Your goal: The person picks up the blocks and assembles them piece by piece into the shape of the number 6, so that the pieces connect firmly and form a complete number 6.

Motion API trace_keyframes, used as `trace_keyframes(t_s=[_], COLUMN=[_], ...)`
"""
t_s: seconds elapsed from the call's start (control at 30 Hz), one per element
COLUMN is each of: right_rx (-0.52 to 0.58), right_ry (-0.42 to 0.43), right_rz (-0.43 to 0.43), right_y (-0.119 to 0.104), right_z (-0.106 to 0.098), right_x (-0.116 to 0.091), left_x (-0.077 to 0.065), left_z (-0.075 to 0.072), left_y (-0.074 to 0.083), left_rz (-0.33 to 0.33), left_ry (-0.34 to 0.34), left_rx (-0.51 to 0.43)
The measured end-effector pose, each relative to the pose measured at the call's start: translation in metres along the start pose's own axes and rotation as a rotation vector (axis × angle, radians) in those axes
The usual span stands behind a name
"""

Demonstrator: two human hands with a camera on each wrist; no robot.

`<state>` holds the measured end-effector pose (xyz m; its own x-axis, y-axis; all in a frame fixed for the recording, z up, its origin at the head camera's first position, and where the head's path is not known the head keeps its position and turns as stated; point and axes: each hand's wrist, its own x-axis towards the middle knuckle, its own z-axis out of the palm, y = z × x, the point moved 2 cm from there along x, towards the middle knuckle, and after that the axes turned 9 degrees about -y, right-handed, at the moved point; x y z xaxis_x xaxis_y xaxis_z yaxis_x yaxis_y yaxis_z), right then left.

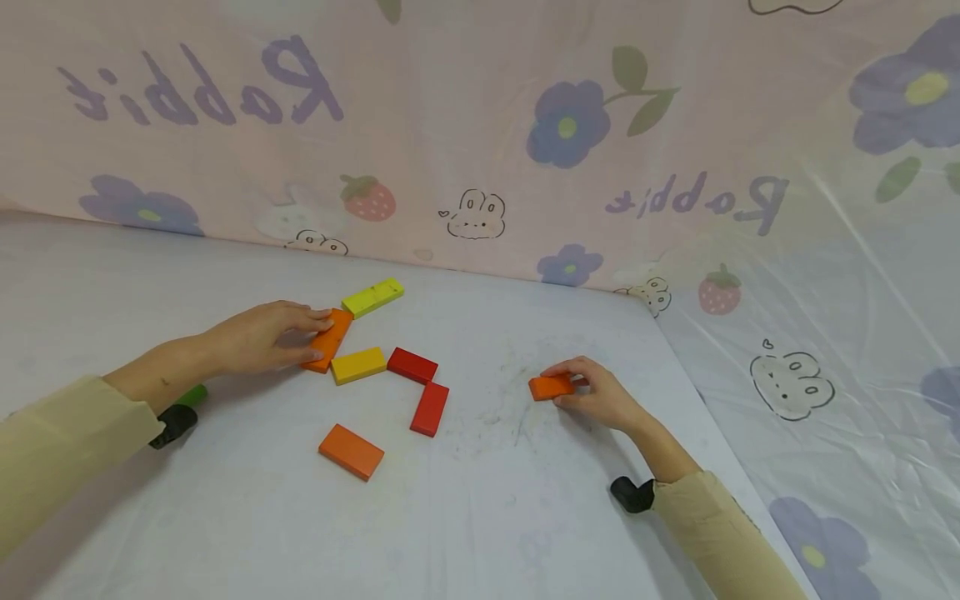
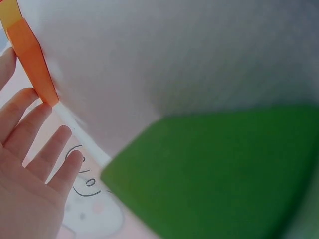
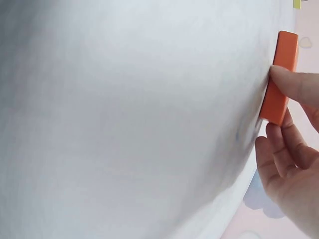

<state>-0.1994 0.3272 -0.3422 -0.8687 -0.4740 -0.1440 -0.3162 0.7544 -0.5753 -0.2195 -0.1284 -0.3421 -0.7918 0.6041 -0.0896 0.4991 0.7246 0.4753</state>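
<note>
- Left hand [image 1: 258, 337] is pinching the flat orange block [image 1: 335, 335] lengthwise, thumb at its near end and fingertips at the far end; the block is lying slantwise just beyond the palm.
- Left forearm is reaching in from the lower left in a pale sleeve [image 1: 75, 454], partly hiding a green block [image 1: 193, 396]; the ring and little fingers are spreading free of the orange block.
- Lime-yellow block [image 1: 373, 297] is sitting at the pinched block's far end, and a deeper yellow block [image 1: 359, 365] is lying beside its near end.
- Loose orange block [image 1: 351, 452] is lying nearer the person, apart.
- Two red blocks [image 1: 430, 409] are forming a bend right of the deeper yellow one.
- Right hand [image 1: 600, 396] is gripping a smaller-looking orange block [image 1: 547, 387] between thumb and fingers; the block is protruding leftward, and the forearm is angling in from the lower right.
</note>
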Motion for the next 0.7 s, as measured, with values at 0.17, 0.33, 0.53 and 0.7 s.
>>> trace_keyframes(t_s=[0.17,0.33,0.53,0.7], right_rx=[0.009,0.008,0.016,0.016], right_ry=[-0.011,-0.016,-0.031,-0.038], right_rz=[-0.01,-0.028,-0.058,-0.076], right_y=[-0.003,-0.007,-0.013,-0.019], right_z=[0.002,0.003,0.005,0.008], right_x=[0.002,0.004,0.007,0.01], left_x=[0.0,0.0,0.0,0.001], left_z=[0.0,-0.001,-0.001,0.0], left_y=[0.0,0.0,0.0,0.0], left_rz=[0.001,0.002,0.008,0.005], left_ry=[0.0,-0.001,0.0,-0.005], left_rx=[0.004,0.003,0.007,0.002])
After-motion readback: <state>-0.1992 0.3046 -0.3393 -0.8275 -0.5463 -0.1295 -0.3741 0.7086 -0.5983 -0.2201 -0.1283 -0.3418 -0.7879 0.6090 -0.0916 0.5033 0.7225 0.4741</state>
